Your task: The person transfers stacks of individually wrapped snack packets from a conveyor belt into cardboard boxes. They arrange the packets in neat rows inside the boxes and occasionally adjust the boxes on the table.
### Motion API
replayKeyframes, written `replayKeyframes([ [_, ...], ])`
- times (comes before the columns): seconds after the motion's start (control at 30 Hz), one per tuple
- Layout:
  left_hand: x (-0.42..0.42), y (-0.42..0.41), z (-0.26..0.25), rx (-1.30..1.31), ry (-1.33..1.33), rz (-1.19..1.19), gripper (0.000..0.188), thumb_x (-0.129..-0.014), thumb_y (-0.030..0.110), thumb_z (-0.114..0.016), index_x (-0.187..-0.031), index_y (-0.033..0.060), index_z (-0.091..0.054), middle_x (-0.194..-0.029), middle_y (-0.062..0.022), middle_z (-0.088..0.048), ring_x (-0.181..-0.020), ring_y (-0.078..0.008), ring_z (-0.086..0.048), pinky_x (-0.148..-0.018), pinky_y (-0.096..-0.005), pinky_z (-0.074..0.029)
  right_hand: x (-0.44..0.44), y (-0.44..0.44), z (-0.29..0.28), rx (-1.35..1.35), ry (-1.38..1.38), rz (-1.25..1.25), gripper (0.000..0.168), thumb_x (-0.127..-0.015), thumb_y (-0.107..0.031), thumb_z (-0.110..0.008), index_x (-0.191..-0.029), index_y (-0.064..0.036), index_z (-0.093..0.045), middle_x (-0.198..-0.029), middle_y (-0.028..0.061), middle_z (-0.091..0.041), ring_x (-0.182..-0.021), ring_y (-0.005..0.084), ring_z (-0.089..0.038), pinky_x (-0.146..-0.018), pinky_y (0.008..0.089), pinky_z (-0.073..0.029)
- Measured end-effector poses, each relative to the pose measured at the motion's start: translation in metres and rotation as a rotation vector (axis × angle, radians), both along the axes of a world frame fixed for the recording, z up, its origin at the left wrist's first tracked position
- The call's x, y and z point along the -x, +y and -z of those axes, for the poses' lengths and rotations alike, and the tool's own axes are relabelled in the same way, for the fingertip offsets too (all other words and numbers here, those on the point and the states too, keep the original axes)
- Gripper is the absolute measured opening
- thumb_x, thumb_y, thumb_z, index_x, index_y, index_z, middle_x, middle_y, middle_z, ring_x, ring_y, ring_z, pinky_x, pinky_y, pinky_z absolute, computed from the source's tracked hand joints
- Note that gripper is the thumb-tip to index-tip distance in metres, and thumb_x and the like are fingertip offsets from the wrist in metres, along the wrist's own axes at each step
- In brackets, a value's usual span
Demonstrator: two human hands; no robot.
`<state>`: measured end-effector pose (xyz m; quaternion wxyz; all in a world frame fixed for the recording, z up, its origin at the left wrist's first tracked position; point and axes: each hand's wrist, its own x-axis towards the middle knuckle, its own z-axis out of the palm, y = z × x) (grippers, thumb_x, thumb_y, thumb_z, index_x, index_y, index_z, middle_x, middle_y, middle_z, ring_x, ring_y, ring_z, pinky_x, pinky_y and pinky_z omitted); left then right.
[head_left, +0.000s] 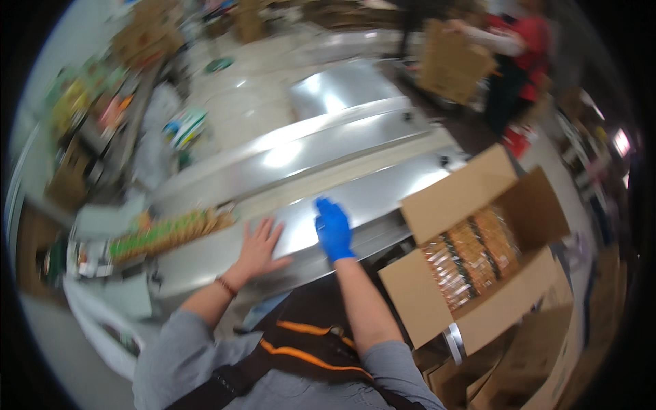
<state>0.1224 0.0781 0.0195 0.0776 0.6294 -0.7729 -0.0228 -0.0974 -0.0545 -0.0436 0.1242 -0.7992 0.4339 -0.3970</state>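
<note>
My bare left hand (260,250), with a beaded bracelet at the wrist, rests palm down on the near stainless steel rail (302,233) of a conveyor. Its fingers are spread and hold nothing. My right hand (334,230) wears a blue glove and is over the same rail, to the right of the left hand. Its fingers look bunched, but blur hides whether anything small is in them. Beyond the rail runs a pale conveyor belt (287,193). Left of my hands, a row of tan and green packed items (169,234) stands closely together along the belt.
An open cardboard box (461,200) at right holds clear-wrapped packs (474,251) in rows. Cardboard (533,343) lies below it. A second steel rail (297,148) is beyond the belt. At the far right, a person in red (533,46) handles a carton (453,61).
</note>
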Motion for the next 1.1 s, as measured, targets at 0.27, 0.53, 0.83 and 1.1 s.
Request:
replayKeyframes([
  [0.27, -0.101, 0.027, -0.064, -0.068, -0.107, 0.075, 0.114, -0.072, 0.062, -0.081, -0.159, 0.0097, -0.029, -0.163, -0.0189, -0.031, -0.153, -0.0357, -0.027, -0.123, -0.059, -0.02, -0.003, 0.01, -0.026, 0.091, 0.138, 0.003, 0.042, -0.087, -0.01, -0.065, -0.129, -0.007, -0.068, -0.136, 0.0141, -0.064, -0.127, 0.0313, -0.06, -0.112, 0.0464, -0.042],
  [0.53, -0.307, 0.097, -0.096, -0.507, -0.647, -0.645, 0.103, -0.058, 0.029, -0.094, -0.147, 0.0173, -0.043, -0.152, -0.0104, -0.047, -0.145, -0.0299, -0.04, -0.111, -0.0589, -0.039, -0.007, 0.011, -0.031, 0.054, 0.139, 0.006, 0.043, -0.088, -0.007, -0.063, -0.13, -0.005, -0.067, -0.138, 0.016, -0.063, -0.127, 0.0348, -0.06, -0.111, 0.0467, -0.043],
  [0.83, -0.327, 0.093, -0.067, -0.4, -0.503, -0.666, 0.097, -0.058, 0.021, -0.092, -0.144, 0.0186, -0.047, -0.134, -0.0066, -0.061, -0.134, -0.0284, -0.051, -0.112, -0.0543, -0.04, -0.003, 0.014, -0.035, 0.063, 0.168, 0.0, 0.042, -0.089, -0.005, -0.062, -0.131, -0.004, -0.066, -0.139, 0.0173, -0.062, -0.129, 0.0359, -0.058, -0.114, 0.048, -0.041],
  [1.1, -0.302, 0.07, -0.07, -0.309, -0.21, -0.439, 0.107, -0.062, 0.02, -0.09, -0.154, 0.0166, -0.035, -0.136, -0.0099, -0.06, -0.129, -0.0343, -0.055, -0.108, -0.0475, -0.045, -0.03, -0.003, -0.056, -0.147, 0.122, 0.08, 0.027, -0.089, -0.015, -0.067, -0.111, -0.002, -0.076, -0.119, 0.0203, -0.071, -0.12, 0.0352, -0.063, -0.104, 0.0431, -0.048],
])
